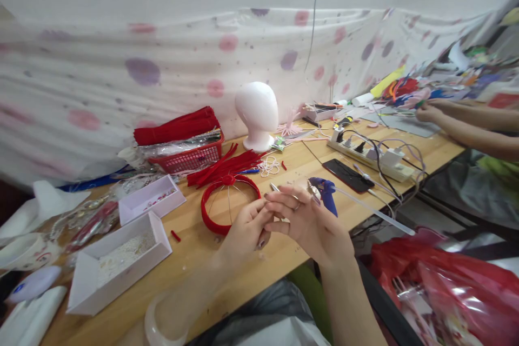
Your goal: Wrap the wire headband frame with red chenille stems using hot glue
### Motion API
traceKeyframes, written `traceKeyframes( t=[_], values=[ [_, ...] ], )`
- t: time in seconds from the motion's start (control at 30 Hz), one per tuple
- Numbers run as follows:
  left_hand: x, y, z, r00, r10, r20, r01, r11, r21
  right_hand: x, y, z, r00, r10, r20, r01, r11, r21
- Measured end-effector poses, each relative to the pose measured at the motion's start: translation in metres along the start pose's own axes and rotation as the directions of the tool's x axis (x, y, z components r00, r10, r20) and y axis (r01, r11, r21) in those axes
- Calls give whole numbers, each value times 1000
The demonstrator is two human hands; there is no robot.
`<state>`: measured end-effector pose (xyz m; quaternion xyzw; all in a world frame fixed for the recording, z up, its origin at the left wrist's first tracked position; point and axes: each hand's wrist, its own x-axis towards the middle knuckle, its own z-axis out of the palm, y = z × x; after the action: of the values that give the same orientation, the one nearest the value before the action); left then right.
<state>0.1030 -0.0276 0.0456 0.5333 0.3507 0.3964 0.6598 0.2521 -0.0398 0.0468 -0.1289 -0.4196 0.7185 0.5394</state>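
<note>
My left hand (248, 223) is closed in a pinch above the table, its fingertips against those of my right hand (314, 224). Whatever sits between the fingertips is hidden or too small to name. The fingers of my right hand are bent, and a thin pointed silver tip (274, 187) shows beside them; the rest of that piece is hidden. Behind my left hand stands a red headband (208, 216) with a round red piece on top and thin wires across it. A blue glue gun (329, 197) with a long clear glue stick (377, 211) lies just beyond my right hand.
Red fuzzy stems (227, 165) and a white bead string (270, 166) lie before a white foam head (257, 113). At left are a bead box (93, 294), a lilac tray (178, 203) and a red basket (186, 159). A phone (347, 174), power strip (368, 157) and another person's hands (430, 111) are at right.
</note>
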Motion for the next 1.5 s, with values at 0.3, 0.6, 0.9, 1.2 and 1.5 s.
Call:
traceKeyframes(
  t=[0.3, 0.6, 0.9, 1.2, 1.5],
  values=[
    [-2, 2, -2, 984, 8, -178, -9, 1000, -2, 2, 11, -8, 941, -228, 249, 211, 973, 91],
    [-8, 3, -2, 979, 171, -113, -158, 980, 119, 16, 25, -8, 855, -351, 381, 241, 921, 307],
    [-1, 9, -15, 988, -77, -132, 23, 929, -371, 31, 34, -14, 911, -340, 234, 308, 937, 162],
    [1, 23, -26, 976, -137, -167, 17, 821, -571, 19, 28, -23, 867, -318, -384, 194, 925, -327],
    [2, 12, -32, 958, -13, -286, -112, 903, -415, 18, 29, -8, 952, -296, -72, 267, 924, -274]
  ],
)
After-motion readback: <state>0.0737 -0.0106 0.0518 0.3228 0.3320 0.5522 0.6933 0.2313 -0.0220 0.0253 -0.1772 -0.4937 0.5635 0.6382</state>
